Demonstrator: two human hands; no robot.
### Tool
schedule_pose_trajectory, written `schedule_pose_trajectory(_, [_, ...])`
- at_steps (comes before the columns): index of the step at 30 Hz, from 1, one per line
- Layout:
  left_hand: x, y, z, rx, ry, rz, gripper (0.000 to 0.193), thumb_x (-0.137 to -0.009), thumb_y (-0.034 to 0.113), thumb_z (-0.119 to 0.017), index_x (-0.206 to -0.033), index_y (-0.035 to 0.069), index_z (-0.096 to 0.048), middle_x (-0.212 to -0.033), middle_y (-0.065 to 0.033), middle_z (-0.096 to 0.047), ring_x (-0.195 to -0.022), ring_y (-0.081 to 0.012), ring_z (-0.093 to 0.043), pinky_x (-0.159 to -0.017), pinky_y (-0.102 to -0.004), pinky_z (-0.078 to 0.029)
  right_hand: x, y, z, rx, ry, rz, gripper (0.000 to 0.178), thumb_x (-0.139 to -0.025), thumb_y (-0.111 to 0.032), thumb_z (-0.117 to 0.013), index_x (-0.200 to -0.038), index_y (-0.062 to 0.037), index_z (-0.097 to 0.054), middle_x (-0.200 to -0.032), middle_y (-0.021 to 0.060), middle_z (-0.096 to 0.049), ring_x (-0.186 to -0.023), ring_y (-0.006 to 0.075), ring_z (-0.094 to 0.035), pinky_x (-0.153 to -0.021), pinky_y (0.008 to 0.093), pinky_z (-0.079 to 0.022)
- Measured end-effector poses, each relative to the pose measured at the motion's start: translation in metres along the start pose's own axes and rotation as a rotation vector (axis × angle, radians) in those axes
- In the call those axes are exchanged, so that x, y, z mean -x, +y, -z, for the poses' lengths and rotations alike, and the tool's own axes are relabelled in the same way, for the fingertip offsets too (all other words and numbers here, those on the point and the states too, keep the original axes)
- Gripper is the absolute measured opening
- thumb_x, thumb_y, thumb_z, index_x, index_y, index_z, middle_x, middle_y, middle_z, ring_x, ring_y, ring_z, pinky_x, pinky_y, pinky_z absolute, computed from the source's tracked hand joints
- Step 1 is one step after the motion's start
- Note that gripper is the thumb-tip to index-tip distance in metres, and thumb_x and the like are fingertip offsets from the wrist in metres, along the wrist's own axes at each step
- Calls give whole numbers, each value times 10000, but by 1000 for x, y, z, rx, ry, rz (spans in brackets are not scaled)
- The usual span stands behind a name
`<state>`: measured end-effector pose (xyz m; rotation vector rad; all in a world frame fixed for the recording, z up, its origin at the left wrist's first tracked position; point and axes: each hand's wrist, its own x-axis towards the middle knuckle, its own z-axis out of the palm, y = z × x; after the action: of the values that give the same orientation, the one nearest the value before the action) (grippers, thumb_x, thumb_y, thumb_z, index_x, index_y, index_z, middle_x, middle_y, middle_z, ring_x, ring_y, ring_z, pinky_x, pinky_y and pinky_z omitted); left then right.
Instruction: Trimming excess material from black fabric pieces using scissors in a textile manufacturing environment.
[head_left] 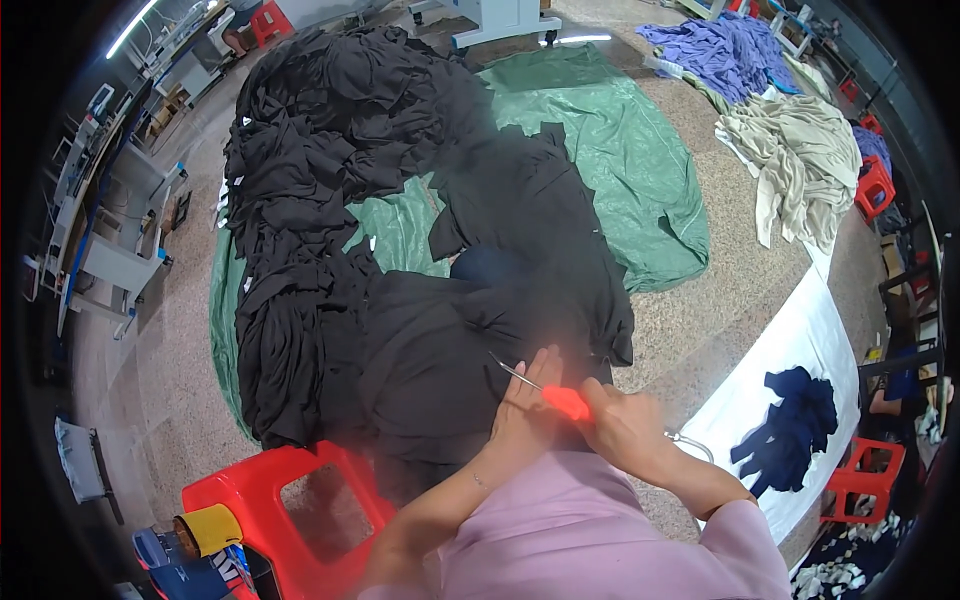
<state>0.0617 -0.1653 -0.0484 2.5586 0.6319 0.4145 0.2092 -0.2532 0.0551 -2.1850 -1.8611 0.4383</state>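
My right hand (618,425) is closed around the red handle of a thin metal-shafted tool (566,402), like an awl or a screwdriver. Its shaft points to the upper left and crosses over my left hand (530,400). That hand lies with fingers stretched out against black cloth (430,350) spread before me. A dark navy patch (485,266) shows on the cloth beyond my hands. Haze blurs the middle of the picture, and the cloth under my palm is hidden.
Heaped black garments (290,200) lie on a green sheet (640,170). At the lower left stands a red stool (240,480) with a jar (208,528). Navy pieces (790,425) rest on white cloth (720,410) to the right. Cream (800,150) and purple cloth (720,55) lie beyond.
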Motion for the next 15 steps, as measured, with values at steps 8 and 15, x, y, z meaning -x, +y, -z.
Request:
schedule_pose_trajectory(8, [5,6,-8,9,-70,-82,670,-904,172,-610,-1486,-29,-346,-1559,-223,-318,-1458,-352,-301,-1169,-486,-274,28,17,29,21,-19,-37,302,-840,-293,-728,-845,-69,-524,-690,129,-653,-561,341,-652,-468,445,-486])
schedule_pose_trajectory(15, [2,6,-7,16,-73,-95,665,-887,118,-593,-1489,-25,-348,-1562,-225,-312,-1470,-350,-278,-1171,-461,-283,29,15,30,26,-35,-35,286,-843,-266,-719,-829,-62,-519,-684,148,-652,-539,346,-647,-465,448,-487])
